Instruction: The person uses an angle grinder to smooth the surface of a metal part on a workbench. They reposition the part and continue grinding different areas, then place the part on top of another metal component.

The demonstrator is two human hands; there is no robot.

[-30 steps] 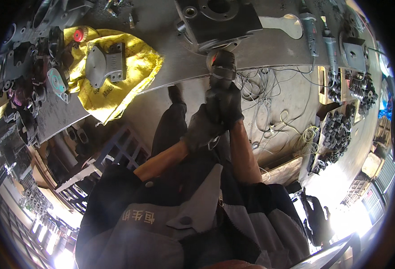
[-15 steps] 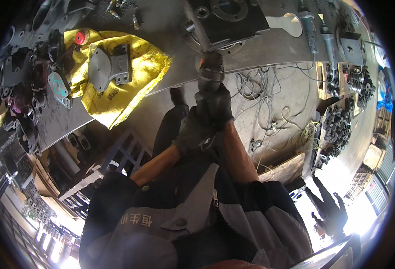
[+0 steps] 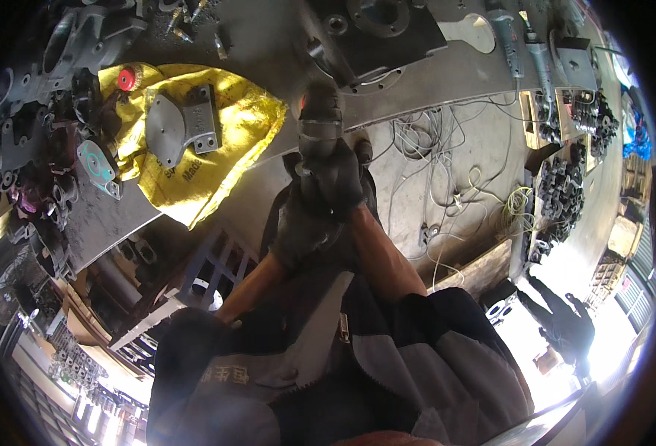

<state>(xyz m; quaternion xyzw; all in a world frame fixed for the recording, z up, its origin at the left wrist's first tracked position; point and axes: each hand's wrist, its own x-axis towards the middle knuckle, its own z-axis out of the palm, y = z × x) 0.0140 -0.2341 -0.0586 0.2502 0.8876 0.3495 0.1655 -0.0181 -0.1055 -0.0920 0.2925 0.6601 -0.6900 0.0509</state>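
Note:
Both my hands wear dark gloves and are closed around a black power tool (image 3: 320, 128) that looks like a grinder. My right hand (image 3: 342, 182) wraps its body, while my left hand (image 3: 296, 229) grips lower down, nearer my chest. The tool points away from me, with a bit of orange on its left side by the front end. Its working tip is blurred, just short of a dark metal block (image 3: 399, 53) with a round bore, lying on the bench. Whether the tip touches metal I cannot tell.
To the left, a yellow woven sack (image 3: 235, 111) carries a grey metal bracket (image 3: 166, 130) and a red round piece (image 3: 126, 79). Dark castings crowd the bench's left end. Two corded tools (image 3: 506, 43) lie at the right. Tangled cables (image 3: 417, 141) spread over the floor beyond the bench edge.
The power tool and both hands have shifted left and slightly toward me, away from the block's near edge. My grip stays the same. The view has tilted a little.

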